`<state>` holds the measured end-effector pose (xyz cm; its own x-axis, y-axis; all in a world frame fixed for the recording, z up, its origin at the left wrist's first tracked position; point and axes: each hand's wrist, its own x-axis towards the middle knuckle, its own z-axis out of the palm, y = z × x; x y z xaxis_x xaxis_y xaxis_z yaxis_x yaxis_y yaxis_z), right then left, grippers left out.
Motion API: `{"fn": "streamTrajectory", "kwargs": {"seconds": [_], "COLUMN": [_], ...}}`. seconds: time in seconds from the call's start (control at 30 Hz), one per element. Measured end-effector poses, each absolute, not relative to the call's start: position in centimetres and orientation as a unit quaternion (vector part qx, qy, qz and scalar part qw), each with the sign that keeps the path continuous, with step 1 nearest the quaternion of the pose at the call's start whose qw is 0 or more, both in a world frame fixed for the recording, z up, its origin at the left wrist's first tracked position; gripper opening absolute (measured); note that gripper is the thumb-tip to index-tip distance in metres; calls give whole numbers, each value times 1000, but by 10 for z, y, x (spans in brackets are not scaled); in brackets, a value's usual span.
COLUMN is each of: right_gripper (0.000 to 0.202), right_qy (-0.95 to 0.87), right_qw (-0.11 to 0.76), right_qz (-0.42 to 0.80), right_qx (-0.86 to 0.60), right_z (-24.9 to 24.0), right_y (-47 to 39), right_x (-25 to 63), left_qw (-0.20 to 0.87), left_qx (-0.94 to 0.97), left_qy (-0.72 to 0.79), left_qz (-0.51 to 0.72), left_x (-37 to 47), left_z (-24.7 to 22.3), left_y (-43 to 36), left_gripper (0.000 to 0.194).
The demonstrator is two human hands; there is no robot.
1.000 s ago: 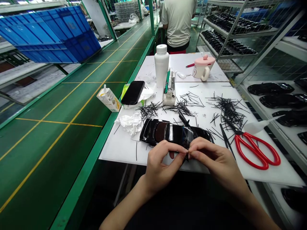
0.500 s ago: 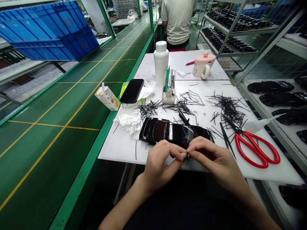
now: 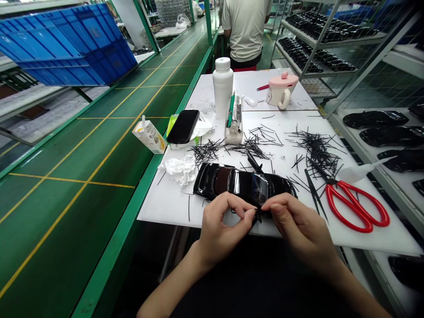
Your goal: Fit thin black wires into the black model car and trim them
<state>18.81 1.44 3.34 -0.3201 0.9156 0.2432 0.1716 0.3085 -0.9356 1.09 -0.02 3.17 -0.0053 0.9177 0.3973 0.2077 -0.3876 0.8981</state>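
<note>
A glossy black model car (image 3: 243,182) lies across the white table, its far door swung out. At its near side, my left hand (image 3: 227,225) pinches something too small to make out, thumb and index finger together. My right hand (image 3: 298,225) is just to the right, with its fingers bent and close together by the car's near door; what they hold, if anything, is hidden. Red-handled scissors (image 3: 357,207) and black tweezers (image 3: 316,196) lie right of the hands. Thin black strips (image 3: 319,150) are scattered behind the car.
Crumpled tissue (image 3: 180,170), a phone (image 3: 183,126), a drink carton (image 3: 149,137), a white bottle (image 3: 223,88) and a lidded cup (image 3: 281,90) stand or lie around. A green conveyor (image 3: 99,150) runs left; car racks (image 3: 377,44) stand right. A person (image 3: 247,33) is ahead.
My right hand has shifted slightly right, away from my left fingertips, and its thumb has turned upward. My left hand stays nearly in place, still pinching. The view has shifted slightly.
</note>
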Motion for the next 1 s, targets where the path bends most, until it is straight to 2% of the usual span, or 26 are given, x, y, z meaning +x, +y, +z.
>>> {"fn": "streamTrajectory", "kwargs": {"seconds": [0.1,0.2,0.4,0.67,1.0], "right_gripper": [18,6,7,10,8], "right_qy": [-722,-729,-763,-797,-772], "right_qw": [427,433,427,441,437], "right_qz": [401,360,303,215,271], "right_qx": [-369,-389,-380,-352,-374], "right_z": [31,29,30,33,32], "right_y": [16,16,16,16,11], "right_x": [186,183,180,181,182], "left_qw": [340,342,343,412,310], "left_qx": [614,611,609,603,646], "left_qy": [449,451,467,431,448], "left_qz": [553,553,541,530,535], "left_x": [11,11,10,10,3], "left_z": [32,33,32,40,31], "left_y": [0,-1,-2,-5,-3], "left_gripper": [25,25,25,18,19]}}
